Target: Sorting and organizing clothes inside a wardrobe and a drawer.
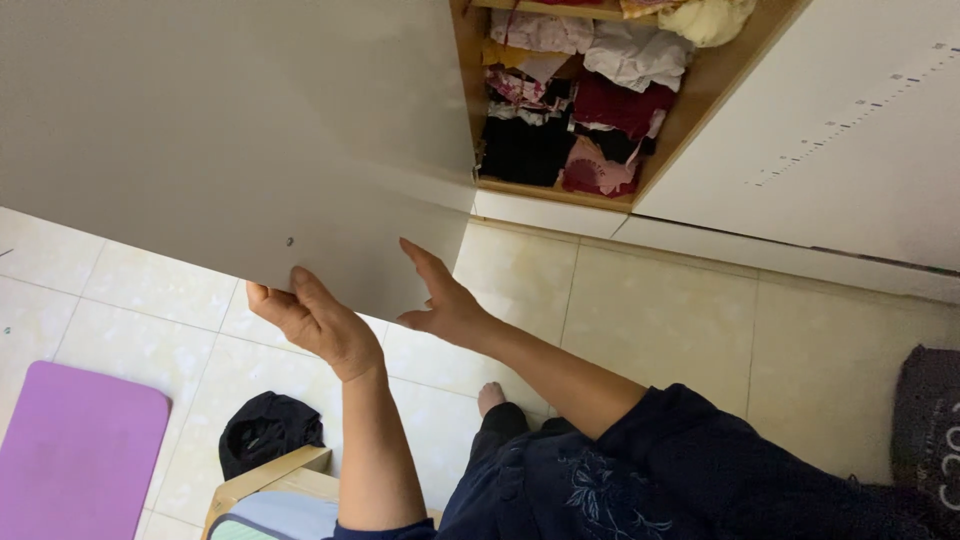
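Nearest the camera we note our dark blue embroidered garment (620,480) filling the near right of the view, with both bare forearms reaching up and away from it. Beside it, at the near edge, sits the corner of a pale wooden stool (270,480) with a light blue cushion.

Left hand (315,318): fingers curled up over the lower edge of a large white cabinet door (230,130), thumb side toward us; it is clamped on that edge. A small dark screw hole shows on the door face just above this hand.

Right hand (440,295): fingers spread and extended, palm against the door's lower right corner. It touches the panel, but we cannot tell whether it truly grips it. The two hands stand apart, near each other along the same edge.

The door swings across the upper left of the view, tilted, covering most of the cabinet on that side. To its right the open compartment (700,90), lined in light wood, holds stacked folded clothes (580,110): white, pink, dark red, black and pale yellow pieces, packed close together. A second white door panel (850,130) stands far right.

On the floor (680,320) of cream tiles: a purple mat (75,450) at near left, a crumpled black cloth (268,430) just beside the stool, a dark grey rug (930,430) at the right edge. One bare foot (490,397) shows between the forearms.
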